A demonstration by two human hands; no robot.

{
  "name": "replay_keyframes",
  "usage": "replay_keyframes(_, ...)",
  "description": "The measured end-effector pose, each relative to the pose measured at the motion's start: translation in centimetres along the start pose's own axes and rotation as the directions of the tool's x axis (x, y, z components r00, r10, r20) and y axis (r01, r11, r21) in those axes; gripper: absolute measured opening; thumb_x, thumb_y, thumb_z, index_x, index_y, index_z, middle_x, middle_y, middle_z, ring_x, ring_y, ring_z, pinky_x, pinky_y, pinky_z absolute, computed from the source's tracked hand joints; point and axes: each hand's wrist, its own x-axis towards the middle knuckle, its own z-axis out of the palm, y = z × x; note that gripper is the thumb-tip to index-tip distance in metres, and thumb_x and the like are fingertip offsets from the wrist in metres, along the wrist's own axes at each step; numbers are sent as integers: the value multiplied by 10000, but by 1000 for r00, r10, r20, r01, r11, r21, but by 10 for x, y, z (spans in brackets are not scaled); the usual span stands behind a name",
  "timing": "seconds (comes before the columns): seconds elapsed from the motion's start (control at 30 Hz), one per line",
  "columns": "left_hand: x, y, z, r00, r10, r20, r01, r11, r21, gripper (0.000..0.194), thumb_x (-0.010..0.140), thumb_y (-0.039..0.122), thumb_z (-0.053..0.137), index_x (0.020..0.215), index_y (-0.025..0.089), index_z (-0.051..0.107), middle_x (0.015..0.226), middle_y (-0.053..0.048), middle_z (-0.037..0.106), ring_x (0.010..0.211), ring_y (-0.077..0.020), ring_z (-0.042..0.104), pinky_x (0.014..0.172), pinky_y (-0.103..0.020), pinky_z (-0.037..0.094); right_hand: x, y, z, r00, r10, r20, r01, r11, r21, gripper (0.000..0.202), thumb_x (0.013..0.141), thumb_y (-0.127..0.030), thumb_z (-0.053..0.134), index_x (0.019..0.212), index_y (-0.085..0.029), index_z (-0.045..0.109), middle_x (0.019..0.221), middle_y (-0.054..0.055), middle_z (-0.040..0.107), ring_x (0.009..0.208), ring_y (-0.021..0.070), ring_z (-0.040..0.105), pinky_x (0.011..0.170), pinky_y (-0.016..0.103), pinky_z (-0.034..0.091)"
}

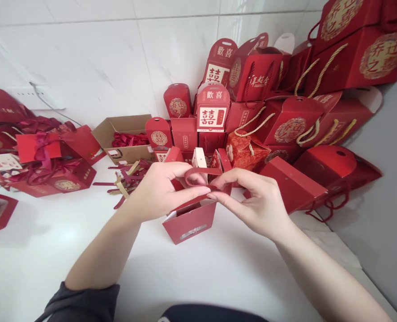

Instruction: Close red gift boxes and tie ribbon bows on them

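A red leather-like strap is bent into a loop between my two hands. My left hand pinches it from the left, thumb along the near side. From the right, my right hand pinches the strap's other part, with thumb and fingertips close to the left thumb. Just below the hands stands a small red gift box with its top open and a silvery print on its front. My fingers cover part of the box's top and the strap's ends.
Loose burgundy and gold straps lie to the left. Behind them, a cardboard box holds dark red ribbon. Red gift boxes with rope handles are stacked at the right and back. More ribboned red boxes stand at the left.
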Motion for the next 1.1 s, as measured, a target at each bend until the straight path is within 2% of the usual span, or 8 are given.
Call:
replay_keyframes(0.17,-3,-2,-5,988,44,147,-47,999,19,132,865,267,613,859,169,701,708,5,671,616,-97,578,543,-188,443,-1,-1,0,997,40,73,-40,999,5,63,850,-247,684,863,-207,636,799,-4,695,668,114,617,631,226,501)
replay_keyframes(0.27,1,-12,-17,964,119,239,-137,989,61,230,885,132,518,1008,198,700,886,-14,699,753,-111,621,659,-190,485,0,-2,-8,992,56,110,-57,998,8,31,862,-217,656,891,-204,654,836,12,700,697,126,624,657,242,508)
replay_keyframes(0.47,14,-35,-32,844,239,480,-339,931,134,603,820,-52,371,1136,338,706,1290,-25,578,1161,-156,553,977,-247,461,1,-2,-28,991,116,68,-119,992,39,82,834,-186,680,898,-222,642,835,0,681,747,138,636,711,256,519)
replay_keyframes(0.57,16,-35,-28,763,220,607,-367,922,127,681,777,-70,396,1231,374,641,1402,-13,500,1269,-187,487,1035,-288,441,1,0,-32,992,115,59,-120,988,98,101,826,-183,690,899,-226,636,824,-5,670,742,136,628,693,250,518)
replay_keyframes(0.73,13,-23,-12,690,277,669,-383,924,13,659,718,-44,496,1264,310,604,1554,-21,313,1416,-252,331,1109,-369,403,2,1,-31,994,98,55,-104,986,127,99,827,-189,694,904,-222,641,837,4,669,762,142,628,712,258,525)
replay_keyframes(0.87,11,-15,2,632,332,701,-412,909,-59,547,713,-10,526,1196,239,583,1475,-43,448,1436,-241,302,1187,-411,295,2,0,-31,990,115,82,-124,984,125,70,843,-210,680,892,-219,631,824,6,666,743,144,640,711,272,541)
replay_keyframes(0.97,10,-12,3,631,337,699,-410,910,-68,458,696,-24,522,1081,219,575,1355,-50,564,1362,-238,403,1177,-421,280,2,-2,-31,988,127,92,-138,982,126,64,847,-218,676,888,-223,627,813,-5,659,724,137,650,713,272,546)
replay_keyframes(1.1,7,-14,-7,705,253,662,-373,927,43,360,722,18,571,1021,217,579,1095,-51,656,1115,-231,545,1010,-373,412,2,-3,-32,987,132,91,-142,983,119,58,852,-236,669,875,-225,617,809,1,660,731,153,655,713,292,556)
